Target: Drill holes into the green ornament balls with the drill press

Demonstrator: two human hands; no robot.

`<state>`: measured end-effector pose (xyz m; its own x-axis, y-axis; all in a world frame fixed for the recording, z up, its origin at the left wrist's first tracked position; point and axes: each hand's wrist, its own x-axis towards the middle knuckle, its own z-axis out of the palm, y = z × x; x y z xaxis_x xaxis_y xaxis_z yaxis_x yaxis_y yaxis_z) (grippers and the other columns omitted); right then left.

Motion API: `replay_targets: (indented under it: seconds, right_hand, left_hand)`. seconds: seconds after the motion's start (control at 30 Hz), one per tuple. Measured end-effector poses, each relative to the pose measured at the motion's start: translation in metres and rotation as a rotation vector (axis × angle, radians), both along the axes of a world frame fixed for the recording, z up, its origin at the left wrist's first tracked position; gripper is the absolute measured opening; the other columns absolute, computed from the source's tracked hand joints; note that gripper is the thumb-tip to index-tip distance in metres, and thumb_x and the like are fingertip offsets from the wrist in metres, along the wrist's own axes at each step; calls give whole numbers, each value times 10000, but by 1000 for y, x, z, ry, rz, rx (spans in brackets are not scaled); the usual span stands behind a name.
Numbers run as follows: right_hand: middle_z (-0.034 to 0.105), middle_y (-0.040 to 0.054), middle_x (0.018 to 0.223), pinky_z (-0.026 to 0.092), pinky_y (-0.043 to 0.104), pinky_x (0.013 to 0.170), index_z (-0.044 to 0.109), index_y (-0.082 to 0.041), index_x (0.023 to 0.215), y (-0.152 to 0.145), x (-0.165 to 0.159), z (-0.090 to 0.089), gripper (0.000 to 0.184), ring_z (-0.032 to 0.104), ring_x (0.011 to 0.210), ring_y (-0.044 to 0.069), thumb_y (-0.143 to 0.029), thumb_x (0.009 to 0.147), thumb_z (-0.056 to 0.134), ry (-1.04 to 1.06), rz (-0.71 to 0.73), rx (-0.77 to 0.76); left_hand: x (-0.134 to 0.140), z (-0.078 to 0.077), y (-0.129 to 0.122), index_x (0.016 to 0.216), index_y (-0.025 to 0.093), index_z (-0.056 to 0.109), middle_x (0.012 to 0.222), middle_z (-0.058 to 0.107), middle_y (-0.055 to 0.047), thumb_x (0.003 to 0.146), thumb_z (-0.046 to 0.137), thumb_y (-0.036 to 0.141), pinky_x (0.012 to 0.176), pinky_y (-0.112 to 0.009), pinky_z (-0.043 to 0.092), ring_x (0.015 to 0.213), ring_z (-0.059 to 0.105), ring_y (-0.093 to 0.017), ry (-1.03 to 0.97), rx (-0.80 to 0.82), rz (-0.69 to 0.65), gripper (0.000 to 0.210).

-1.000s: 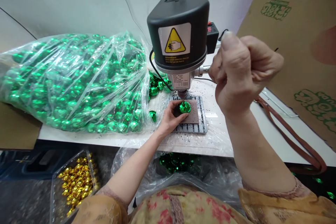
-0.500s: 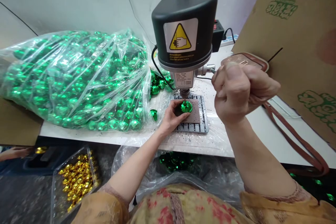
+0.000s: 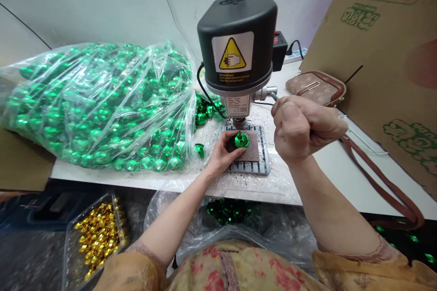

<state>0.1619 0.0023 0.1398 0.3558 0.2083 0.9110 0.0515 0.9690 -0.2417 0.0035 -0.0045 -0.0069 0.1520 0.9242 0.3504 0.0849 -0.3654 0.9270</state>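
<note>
A small bench drill press (image 3: 236, 41) with a black motor housing stands in front of me. Under its chuck (image 3: 239, 122), a shiny green faceted ball (image 3: 241, 140) rests on a brown pad (image 3: 252, 152) over the grooved metal base (image 3: 264, 163). My left hand (image 3: 226, 150) pinches that ball from the left, thumb and fingers around it. The bit's tip meets the ball's top, though contact is hard to make out. My right hand (image 3: 303, 127) is closed in a fist round the press's feed handle (image 3: 274, 95), mostly hidden by the fingers.
A large clear bag of green balls (image 3: 112, 109) lies on the left of the white table (image 3: 136, 179). Loose green balls (image 3: 205, 111) sit beside the press. At right are a brown purse (image 3: 312, 87) and cardboard box (image 3: 385, 54). Below left, a clear bin (image 3: 65, 254) holds gold balls.
My right hand has moved slightly down and to the left with the handle, and the drill head sits a little lower. The left hand stays on the ball. A person's hand at far left has mostly withdrawn.
</note>
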Motion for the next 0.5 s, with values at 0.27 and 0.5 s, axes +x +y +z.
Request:
replay_targets:
  seconds: [0.27, 0.5]
  right_hand:
    - [241, -54, 491, 213, 277, 401, 196, -187, 558, 2, 3, -6, 474, 246, 402, 51, -137, 844, 570, -41, 17, 77]
    - [224, -60, 497, 223, 276, 418, 209, -183, 536, -2, 3, -10, 478, 270, 399, 37, -71, 818, 579, -79, 15, 96]
  left_hand:
    - [1, 1, 0, 1207, 195, 584, 1245, 677, -116, 777, 851, 425, 1084, -461, 491, 1201, 641, -265, -16, -8, -5, 557]
    - [1, 2, -2, 1206, 192, 586, 1243, 674, -115, 778, 850, 416, 1078, -452, 500, 1187, 646, -256, -20, -11, -7, 550]
